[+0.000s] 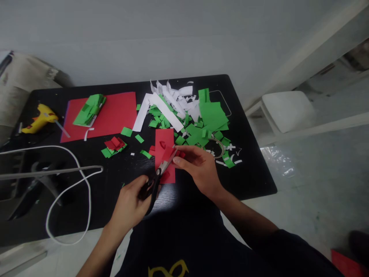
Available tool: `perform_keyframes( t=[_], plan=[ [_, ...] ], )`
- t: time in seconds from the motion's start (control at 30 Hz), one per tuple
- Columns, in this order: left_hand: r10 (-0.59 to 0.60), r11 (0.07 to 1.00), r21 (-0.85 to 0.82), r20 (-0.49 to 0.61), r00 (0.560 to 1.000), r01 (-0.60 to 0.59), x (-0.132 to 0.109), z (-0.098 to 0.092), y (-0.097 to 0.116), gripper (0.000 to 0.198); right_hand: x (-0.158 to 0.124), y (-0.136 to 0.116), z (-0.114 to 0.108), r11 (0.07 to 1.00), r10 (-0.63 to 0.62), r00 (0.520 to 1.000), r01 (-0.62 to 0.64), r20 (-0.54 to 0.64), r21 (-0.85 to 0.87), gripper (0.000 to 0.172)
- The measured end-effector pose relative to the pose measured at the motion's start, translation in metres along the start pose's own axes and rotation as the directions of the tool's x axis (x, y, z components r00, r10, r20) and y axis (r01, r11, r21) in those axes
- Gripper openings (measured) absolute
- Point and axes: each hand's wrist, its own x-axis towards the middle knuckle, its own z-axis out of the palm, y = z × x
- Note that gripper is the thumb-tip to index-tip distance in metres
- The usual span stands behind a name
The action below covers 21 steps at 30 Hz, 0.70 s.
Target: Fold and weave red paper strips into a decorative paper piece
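My left hand (131,202) grips the black handles of a pair of scissors (158,173), their blades pointing up and right. At the blades is a small piece of red paper (168,154), which my right hand (200,165) pinches between thumb and fingers. Under the blades lies a red paper strip (164,136) on the black table. Left of it rests a small pile of red and green paper pieces (115,145). Beyond my right hand spread green paper scraps (196,132) and white paper strips (167,111).
A yellow glue gun (42,120) lies at the left beside a large red sheet (118,111) carrying a folded green paper stack (90,109). A white cable (89,192) loops over the table's left front edge. A roll of tape (220,144) sits among scraps. A white stool (288,109) stands right.
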Motion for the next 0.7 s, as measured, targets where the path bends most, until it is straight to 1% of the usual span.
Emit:
perform_keyframes(
  t=[0.2, 0.57, 0.7],
  plan=[
    [0.023, 1.0, 0.015, -0.004, 1.0, -0.023, -0.0001, 0.0002, -0.0021, 0.034, -0.0003, -0.0009, -0.0007, 1.0, -0.012, 1.0, 0.012, 0.004, -0.024, 0.029],
    [-0.009, 1.0, 0.012, 0.01, 1.0, 0.009, -0.0023, -0.0001, -0.0024, 0.034, 0.0002, 0.0022, -0.0023, 1.0, -0.002, 1.0, 0.002, -0.007, -0.017, 0.033],
    [-0.022, 1.0, 0.002, 0.016, 1.0, 0.022, -0.0031, 0.0005, -0.0033, 0.035, -0.0002, 0.0011, -0.0013, 1.0, 0.002, 1.0, -0.003, -0.011, -0.019, 0.032]
  ],
)
